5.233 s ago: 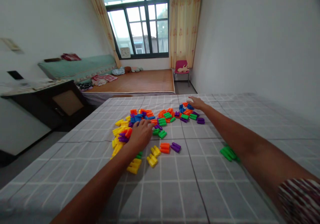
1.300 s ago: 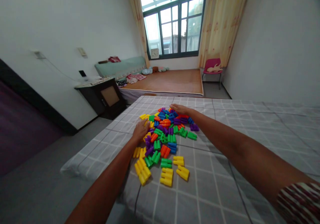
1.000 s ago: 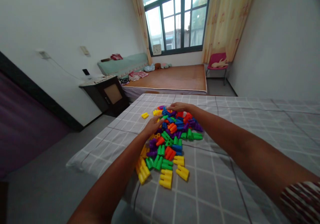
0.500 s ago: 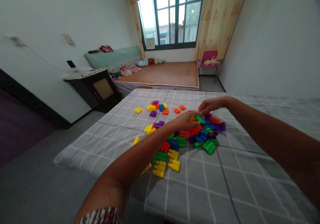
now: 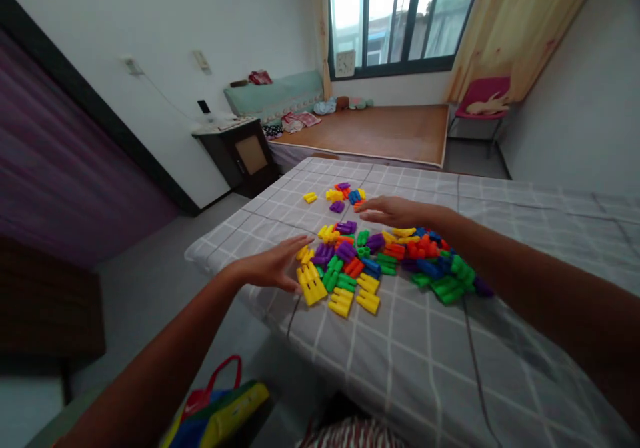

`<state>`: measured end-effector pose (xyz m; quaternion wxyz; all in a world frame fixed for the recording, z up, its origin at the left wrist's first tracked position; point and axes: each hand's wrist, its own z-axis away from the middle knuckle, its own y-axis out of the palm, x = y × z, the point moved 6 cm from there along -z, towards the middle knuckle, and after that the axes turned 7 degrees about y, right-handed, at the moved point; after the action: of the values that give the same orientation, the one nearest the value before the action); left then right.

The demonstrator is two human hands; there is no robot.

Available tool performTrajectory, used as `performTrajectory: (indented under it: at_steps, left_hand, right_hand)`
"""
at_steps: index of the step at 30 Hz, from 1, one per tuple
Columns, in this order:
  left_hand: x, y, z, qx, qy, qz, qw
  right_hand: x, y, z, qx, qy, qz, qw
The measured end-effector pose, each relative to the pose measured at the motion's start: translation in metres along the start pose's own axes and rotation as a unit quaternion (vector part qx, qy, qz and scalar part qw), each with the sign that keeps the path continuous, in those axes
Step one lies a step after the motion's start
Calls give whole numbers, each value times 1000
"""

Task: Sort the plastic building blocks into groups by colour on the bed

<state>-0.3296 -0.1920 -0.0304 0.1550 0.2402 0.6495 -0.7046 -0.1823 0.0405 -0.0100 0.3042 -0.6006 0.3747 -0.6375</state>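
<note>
Many colourful plastic blocks lie on a grey checked cloth (image 5: pixel 400 348) over the table. My left hand (image 5: pixel 275 265), fingers apart, is at the left edge of the middle pile, beside yellow blocks (image 5: pixel 311 284). Over the far part of the cloth, my right hand (image 5: pixel 383 212) reaches left with fingers stretched out, close to an orange block (image 5: pixel 359 205) in the small far group. Green blocks (image 5: pixel 453 287) and red blocks (image 5: pixel 424 248) form a pile on the right, partly behind my right forearm. A purple block (image 5: pixel 337 206) sits near the far group.
A colourful bag (image 5: pixel 220 411) with a red handle stands on the floor at lower left. Beyond the table are a bed (image 5: pixel 385 131), a dark cabinet (image 5: pixel 250 155) and a pink chair (image 5: pixel 483 98) under the window.
The view has turned left. My left hand has left the right pile for the left edge of the middle pile. My right hand has moved left to the far group.
</note>
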Motion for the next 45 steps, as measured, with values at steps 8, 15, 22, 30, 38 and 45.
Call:
performTrajectory:
  at_steps: [8,15,22,30,38,45]
  left_hand:
    - [-5,53,-8,-75,-5,-39,996]
    - [-28,76,-80,-124,71,-31,989]
    - [-91,97,-182,-163,158,45,973]
    - [-30,10,-192,-200,112,13,973]
    - [127,-56,-144,-279,-208,-151,925]
    - [158,-42,-181,-255,-208,-137,934]
  right_hand:
    - [36,81,-92,55,-33,64,996]
    - [-3,42,-46,138,26,122,983]
    - [-72,-24,50,155,201,115,960]
    - [27,-22,70,-136,66,199,968]
    - [141,125,59,-11,-228,146,963]
    - [97,99,62,-38,-99,247,963]
